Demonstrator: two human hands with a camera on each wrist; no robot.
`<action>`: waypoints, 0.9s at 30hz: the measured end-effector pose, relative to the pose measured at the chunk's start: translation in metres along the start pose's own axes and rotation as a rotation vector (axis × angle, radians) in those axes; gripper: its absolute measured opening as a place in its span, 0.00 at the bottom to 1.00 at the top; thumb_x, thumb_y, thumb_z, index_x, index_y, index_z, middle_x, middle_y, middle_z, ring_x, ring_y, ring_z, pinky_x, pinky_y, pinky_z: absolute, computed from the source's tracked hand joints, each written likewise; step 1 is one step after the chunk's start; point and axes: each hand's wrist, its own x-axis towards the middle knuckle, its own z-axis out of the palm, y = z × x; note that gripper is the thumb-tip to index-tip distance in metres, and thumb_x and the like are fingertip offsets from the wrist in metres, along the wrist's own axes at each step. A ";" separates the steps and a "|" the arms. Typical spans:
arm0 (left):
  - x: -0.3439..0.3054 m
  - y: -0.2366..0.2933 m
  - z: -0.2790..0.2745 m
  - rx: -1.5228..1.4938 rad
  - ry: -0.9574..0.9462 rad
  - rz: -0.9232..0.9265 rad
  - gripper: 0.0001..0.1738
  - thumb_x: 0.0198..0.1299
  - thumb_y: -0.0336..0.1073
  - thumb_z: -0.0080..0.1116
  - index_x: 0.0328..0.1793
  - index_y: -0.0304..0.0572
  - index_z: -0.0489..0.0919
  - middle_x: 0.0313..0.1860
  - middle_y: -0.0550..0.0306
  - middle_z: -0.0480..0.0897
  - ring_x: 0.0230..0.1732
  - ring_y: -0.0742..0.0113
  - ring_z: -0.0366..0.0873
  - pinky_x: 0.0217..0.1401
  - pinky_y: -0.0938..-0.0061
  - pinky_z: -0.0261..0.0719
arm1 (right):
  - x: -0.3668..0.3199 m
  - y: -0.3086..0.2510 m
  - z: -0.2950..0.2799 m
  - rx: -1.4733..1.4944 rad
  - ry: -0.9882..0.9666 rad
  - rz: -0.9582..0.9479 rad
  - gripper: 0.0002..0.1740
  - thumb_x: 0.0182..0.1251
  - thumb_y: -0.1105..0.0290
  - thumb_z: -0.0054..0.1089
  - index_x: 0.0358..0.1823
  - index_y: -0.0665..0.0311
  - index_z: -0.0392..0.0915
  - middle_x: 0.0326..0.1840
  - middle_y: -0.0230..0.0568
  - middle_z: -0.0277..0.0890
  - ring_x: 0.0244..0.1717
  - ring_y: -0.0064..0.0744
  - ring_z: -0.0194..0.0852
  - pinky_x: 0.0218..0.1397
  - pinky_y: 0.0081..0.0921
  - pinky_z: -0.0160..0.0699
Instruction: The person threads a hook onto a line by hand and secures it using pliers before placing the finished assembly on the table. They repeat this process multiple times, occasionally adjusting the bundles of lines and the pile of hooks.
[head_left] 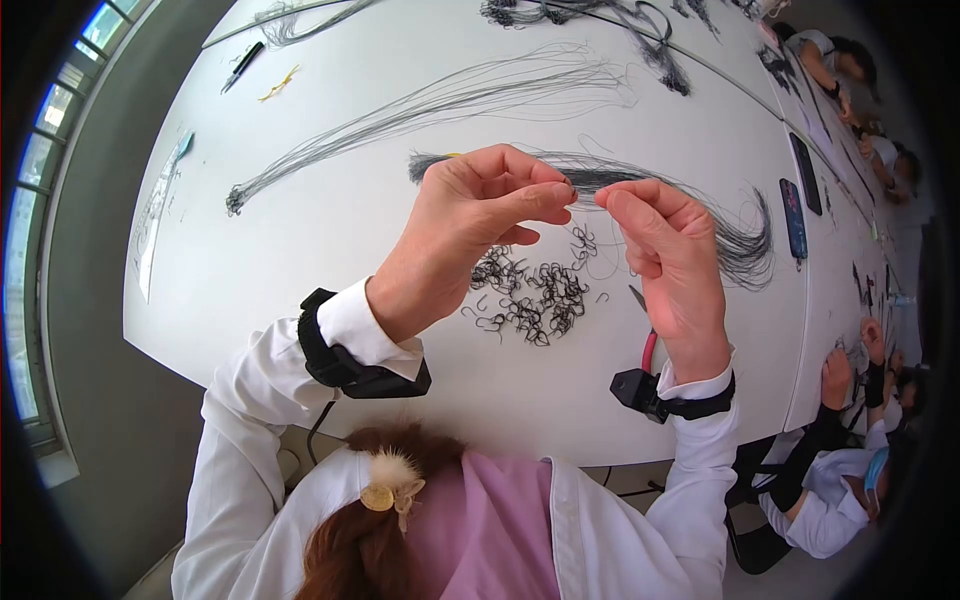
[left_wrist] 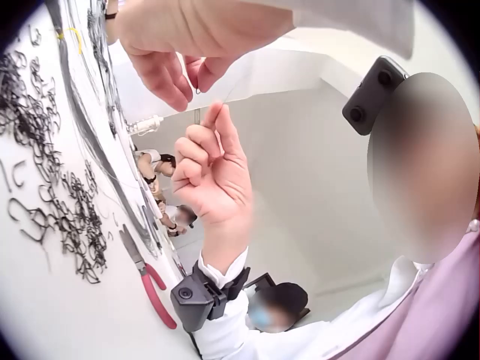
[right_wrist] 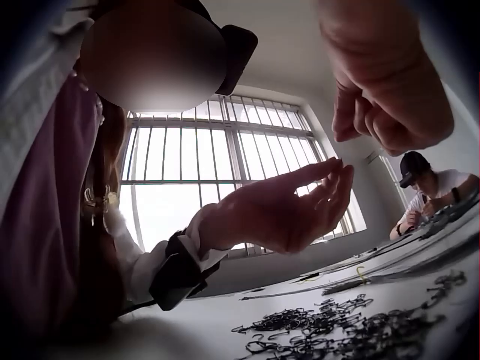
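Observation:
My left hand (head_left: 478,205) is raised over the table and pinches a small dark fish hook (head_left: 572,188) between thumb and forefinger; most of the hook is hidden by the fingertips. Close on its right, my right hand (head_left: 672,240) has thumb and forefinger pressed together on what looks like a fine line, barely visible. In the left wrist view the fingertips of both hands face each other with a narrow gap. Below them lies a loose pile of black fish hooks (head_left: 545,300). A bundle of dark fishing lines (head_left: 640,180) stretches behind the hands.
Red-handled pliers (head_left: 648,350) lie partly under the right hand. A longer spread of lines (head_left: 400,115) crosses the table (head_left: 300,240) farther back. A pen (head_left: 242,66), a yellow tie (head_left: 280,83) and a phone (head_left: 793,218) lie around. Other people sit to the right.

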 end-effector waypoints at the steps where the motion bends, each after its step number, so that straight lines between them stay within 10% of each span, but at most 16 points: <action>1: 0.002 0.000 0.003 0.000 -0.014 0.010 0.05 0.59 0.35 0.60 0.37 0.45 0.78 0.38 0.60 0.83 0.41 0.73 0.81 0.40 0.81 0.76 | 0.000 0.001 -0.003 0.157 -0.001 0.105 0.07 0.60 0.71 0.61 0.36 0.68 0.82 0.20 0.22 0.74 0.16 0.05 0.51 0.17 0.09 0.46; 10: 0.010 -0.004 0.012 -0.219 -0.005 0.010 0.02 0.59 0.31 0.58 0.38 0.45 0.78 0.41 0.60 0.82 0.43 0.73 0.79 0.43 0.80 0.78 | -0.003 0.016 0.005 0.468 0.005 0.213 0.09 0.63 0.68 0.59 0.40 0.64 0.80 0.33 0.27 0.78 0.16 0.06 0.50 0.15 0.08 0.46; 27: 0.011 -0.017 0.015 -0.239 0.030 0.079 0.07 0.57 0.33 0.62 0.40 0.40 0.81 0.36 0.62 0.83 0.37 0.78 0.76 0.40 0.82 0.72 | -0.003 0.022 0.013 0.396 0.080 0.199 0.07 0.63 0.69 0.59 0.37 0.64 0.81 0.22 0.20 0.72 0.16 0.05 0.48 0.17 0.10 0.44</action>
